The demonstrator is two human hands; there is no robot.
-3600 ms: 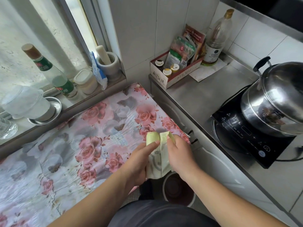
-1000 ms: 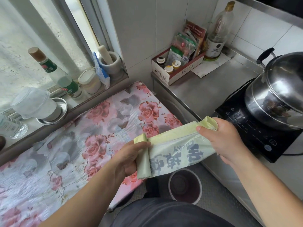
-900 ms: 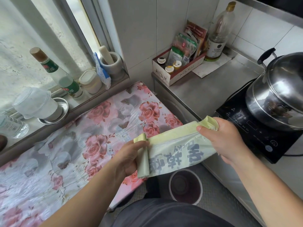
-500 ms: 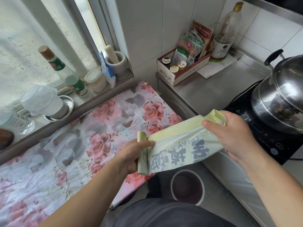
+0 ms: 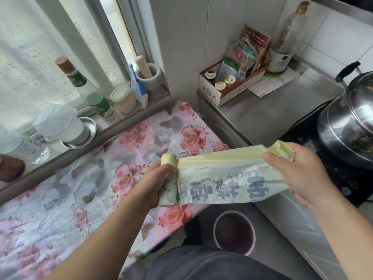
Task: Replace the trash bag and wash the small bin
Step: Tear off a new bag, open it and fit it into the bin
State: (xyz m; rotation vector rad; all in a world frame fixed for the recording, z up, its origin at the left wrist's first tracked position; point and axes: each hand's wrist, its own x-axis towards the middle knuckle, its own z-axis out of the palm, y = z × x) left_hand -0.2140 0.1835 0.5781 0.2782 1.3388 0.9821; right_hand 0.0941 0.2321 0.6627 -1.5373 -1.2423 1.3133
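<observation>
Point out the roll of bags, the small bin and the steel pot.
roll of bags (image 5: 169, 159): head view, top end of the roll.
small bin (image 5: 215, 229): head view, left rim.
steel pot (image 5: 347, 126): head view, its side wall.

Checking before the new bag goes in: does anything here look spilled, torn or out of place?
Nothing stands out. The bag roll and its unrolled bag look intact, and the small bin stands upright, unlined, on the floor.

- The right hand (image 5: 298, 174) has drawn the bag (image 5: 222, 178) out toward 3 o'clock from the roll (image 5: 168, 180), where 3.6 s ago the two hands met.
- The left hand (image 5: 153, 184) has shifted little.
- More blue print shows on the stretched sheet.
</observation>
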